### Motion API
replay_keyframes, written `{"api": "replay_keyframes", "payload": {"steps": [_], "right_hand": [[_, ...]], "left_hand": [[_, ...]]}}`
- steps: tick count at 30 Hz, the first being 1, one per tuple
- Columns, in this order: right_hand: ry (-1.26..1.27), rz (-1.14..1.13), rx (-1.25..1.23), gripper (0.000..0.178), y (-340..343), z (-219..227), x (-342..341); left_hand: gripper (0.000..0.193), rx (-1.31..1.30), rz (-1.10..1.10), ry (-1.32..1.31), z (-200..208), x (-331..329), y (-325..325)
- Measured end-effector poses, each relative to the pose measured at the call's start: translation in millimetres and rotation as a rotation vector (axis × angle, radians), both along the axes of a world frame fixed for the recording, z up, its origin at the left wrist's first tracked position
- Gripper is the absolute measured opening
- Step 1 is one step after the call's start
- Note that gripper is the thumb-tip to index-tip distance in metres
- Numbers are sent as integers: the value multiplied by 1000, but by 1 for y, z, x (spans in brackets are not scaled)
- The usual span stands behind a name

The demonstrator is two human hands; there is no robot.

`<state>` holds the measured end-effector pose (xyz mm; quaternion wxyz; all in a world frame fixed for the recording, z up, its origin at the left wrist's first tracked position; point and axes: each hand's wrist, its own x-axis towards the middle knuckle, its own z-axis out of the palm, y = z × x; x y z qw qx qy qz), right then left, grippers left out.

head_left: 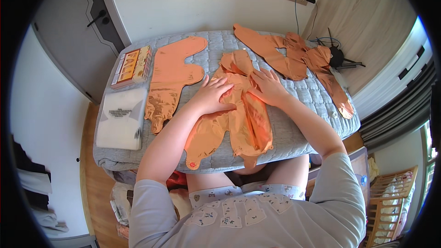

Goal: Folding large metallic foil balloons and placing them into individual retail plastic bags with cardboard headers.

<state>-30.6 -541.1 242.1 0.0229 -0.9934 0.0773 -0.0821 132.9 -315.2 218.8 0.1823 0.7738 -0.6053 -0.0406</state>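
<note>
My fingers (217, 83), both sets, lie spread and unclenched on the middle foil (240, 124); no grip is visible, though I cannot tell whether a fingertip pinches an edge. The foil lies flat on the bed (289, 144), directly before my lap, its long axis running away from me: two lobes near, the folded end far. Both hands touch it. My left hand (212, 98) covers its left edge, thumb pointing inward across it; my right hand (273, 89) rests on its upper right edge, nearer the folded end. Both forearms slant inward from the elbows, palms down. To the left lies the second foil (177, 64), beside the box (133, 66) and the bag (121, 126); far right, the third foil (273, 57).
</note>
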Motion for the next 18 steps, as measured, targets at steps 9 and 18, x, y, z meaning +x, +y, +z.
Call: {"api": "replay_keyframes", "payload": {"steps": [9, 18], "right_hand": [[129, -70, -3, 83, 17, 12, 7], [139, -119, -22, 94, 18, -5, 11]], "left_hand": [[89, -9, -11, -13, -6, 9, -3], [84, -10, -6, -40, -9, 8, -5]]}}
